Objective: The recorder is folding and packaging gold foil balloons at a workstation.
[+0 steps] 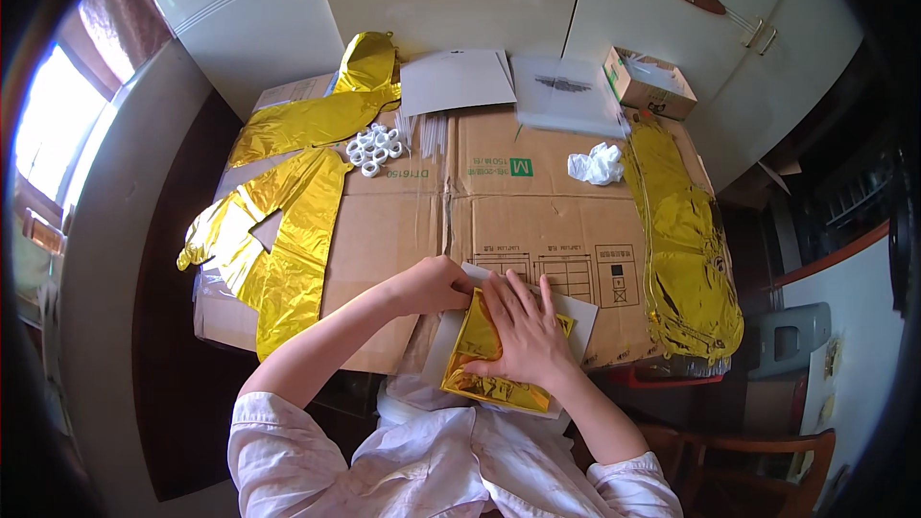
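Close to my body, a folded sheet of shiny gold foil [518, 390] lies on a white card [580, 315] at the near edge of the cardboard. My right hand [523, 334] rests on the foil with its fingers spread and pressing nothing between them. At the foil's upper left corner is my left hand [443, 286], its fingers curled closed near the card's edge. What those fingers pinch, if anything, is hidden.
Flat gold foil balloons [297, 264] lie on the left, with a stack of others [676, 240] on the right. White tape rolls [374, 149], clear sticks [435, 137], white cards [459, 82], a clear bag [566, 101], crumpled tissue [597, 165] and an open box [652, 86] sit farther back.
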Available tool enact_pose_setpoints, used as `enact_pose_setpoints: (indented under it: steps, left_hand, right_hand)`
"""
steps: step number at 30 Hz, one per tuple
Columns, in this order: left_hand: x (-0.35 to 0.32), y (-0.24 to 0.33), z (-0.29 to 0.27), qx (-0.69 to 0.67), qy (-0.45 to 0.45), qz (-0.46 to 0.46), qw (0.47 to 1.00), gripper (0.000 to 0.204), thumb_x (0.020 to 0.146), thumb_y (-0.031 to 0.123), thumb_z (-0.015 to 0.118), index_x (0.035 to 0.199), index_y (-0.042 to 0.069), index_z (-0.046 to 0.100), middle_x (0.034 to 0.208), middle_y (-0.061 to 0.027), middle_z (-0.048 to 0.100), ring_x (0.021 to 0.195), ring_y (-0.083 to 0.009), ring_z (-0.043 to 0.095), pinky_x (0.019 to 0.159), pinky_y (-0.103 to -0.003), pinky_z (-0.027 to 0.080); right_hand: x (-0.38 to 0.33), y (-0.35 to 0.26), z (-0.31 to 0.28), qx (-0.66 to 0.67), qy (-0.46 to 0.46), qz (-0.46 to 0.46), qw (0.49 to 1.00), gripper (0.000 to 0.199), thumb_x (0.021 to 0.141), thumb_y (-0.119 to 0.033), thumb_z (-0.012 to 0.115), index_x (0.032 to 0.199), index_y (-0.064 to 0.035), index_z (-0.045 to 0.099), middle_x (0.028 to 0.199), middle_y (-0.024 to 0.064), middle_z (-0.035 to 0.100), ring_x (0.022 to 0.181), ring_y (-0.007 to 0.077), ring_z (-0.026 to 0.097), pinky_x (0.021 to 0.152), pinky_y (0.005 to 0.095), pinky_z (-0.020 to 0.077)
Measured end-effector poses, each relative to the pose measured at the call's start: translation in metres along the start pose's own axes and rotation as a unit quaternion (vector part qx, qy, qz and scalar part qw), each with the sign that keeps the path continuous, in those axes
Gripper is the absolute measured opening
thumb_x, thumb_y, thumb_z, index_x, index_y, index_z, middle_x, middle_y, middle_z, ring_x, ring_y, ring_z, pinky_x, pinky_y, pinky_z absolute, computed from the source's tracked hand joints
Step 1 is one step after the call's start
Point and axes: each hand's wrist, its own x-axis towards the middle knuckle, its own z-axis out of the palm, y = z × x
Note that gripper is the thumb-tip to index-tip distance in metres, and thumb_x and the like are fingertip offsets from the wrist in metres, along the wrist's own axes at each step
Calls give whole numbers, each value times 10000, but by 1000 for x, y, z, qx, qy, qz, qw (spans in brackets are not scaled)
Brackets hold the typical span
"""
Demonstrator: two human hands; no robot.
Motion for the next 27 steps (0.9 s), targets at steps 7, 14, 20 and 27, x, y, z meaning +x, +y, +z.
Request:
enact_pose_setpoints:
  steps: [7,14,20,27]
  left_hand:
    - [6,-11,10,17,46,23,999,256,758,235,697,910,31,729,788,-143,705,709,-236,684,681,-337,537]
    - [4,-9,12,-3,61,7,998,242,754,229,705,890,31,732,753,-128,701,675,-220,678,654,-325,535]
    - [-4,-3,5,-96,-3,-28,995,248,800,231,671,941,36,734,684,-85,668,569,-158,614,561,-301,508]
    - [-3,-4,11,-65,17,-32,997,230,791,208,670,929,37,736,684,-99,667,565,-168,616,555,-309,507]
  right_hand:
    - [1,-1,-1,-7,6,-6,1000,1230,653,-844,542,1486,11,246,1539,156,277,1444,298,220,1158,599,62]
    - [1,-1,-1,-8,0,-5,1000,1222,668,-846,526,1485,19,247,1537,162,281,1445,296,219,1159,599,59]
    - [0,0,0,-9,-10,-2,1000,1236,667,-848,526,1498,10,211,1543,162,268,1449,297,209,1160,596,51]
    - [0,0,0,-3,-16,0,1000,1255,661,-853,525,1511,-2,169,1554,152,248,1454,298,194,1161,594,49]
